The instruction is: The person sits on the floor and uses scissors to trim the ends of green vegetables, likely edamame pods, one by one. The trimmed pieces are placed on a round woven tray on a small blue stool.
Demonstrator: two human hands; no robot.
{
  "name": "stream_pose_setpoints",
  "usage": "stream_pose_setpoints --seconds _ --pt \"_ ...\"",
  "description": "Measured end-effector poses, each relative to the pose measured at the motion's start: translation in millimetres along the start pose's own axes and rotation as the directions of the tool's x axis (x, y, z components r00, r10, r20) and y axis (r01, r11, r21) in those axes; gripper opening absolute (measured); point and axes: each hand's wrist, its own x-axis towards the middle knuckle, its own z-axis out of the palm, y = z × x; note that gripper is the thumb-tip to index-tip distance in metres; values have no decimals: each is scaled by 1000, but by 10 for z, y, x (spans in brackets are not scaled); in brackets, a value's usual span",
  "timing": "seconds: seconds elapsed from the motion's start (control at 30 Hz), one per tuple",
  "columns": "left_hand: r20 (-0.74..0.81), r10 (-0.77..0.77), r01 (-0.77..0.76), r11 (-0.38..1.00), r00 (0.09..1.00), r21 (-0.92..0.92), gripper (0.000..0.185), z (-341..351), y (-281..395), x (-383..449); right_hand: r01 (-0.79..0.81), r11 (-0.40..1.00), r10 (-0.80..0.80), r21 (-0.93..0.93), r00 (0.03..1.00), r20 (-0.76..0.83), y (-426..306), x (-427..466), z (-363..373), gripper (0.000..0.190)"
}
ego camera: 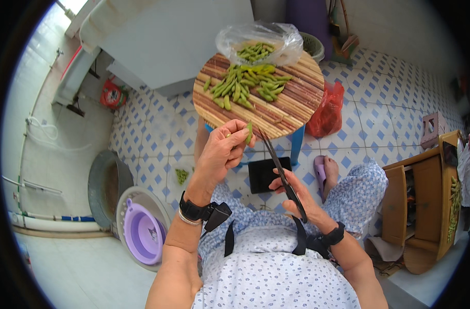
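Note:
In my left hand [227, 146] is a green soybean pod [249, 132], pinched between thumb and fingers just off the near edge of a round slatted table [285, 112]. My right hand [298, 193] holds black-handled scissors [283, 174] whose blades point up towards the table rim, beside the held pod and apart from it. A loose pile of soybean pods [235, 85] lies on the tabletop. Behind the pile, a clear plastic bag [287, 42] lies open with more pods [256, 52] in it.
Below the table are a black tray [254, 177] and a small heap of green bits [181, 176] on the tiled floor. A red plastic bag [327, 112] stands right of the table. Basins [142, 235] are at the left; a wooden cabinet [428, 193] is at the right.

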Motion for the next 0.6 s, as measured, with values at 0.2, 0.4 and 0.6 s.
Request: stream_pose_setpoints --seconds 0.2,0.4,0.6 --pt "-41 -21 16 995 999 -98 8 -58 -352 -405 -142 982 150 -121 987 62 -100 -126 7 94" --pt "-78 -65 65 998 995 -9 12 -74 -575 -597 -217 948 239 -234 969 68 -184 -229 140 85" --pt "-41 -62 61 998 997 -31 15 -98 -749 -694 -278 945 292 -170 955 60 -126 -212 184 81"
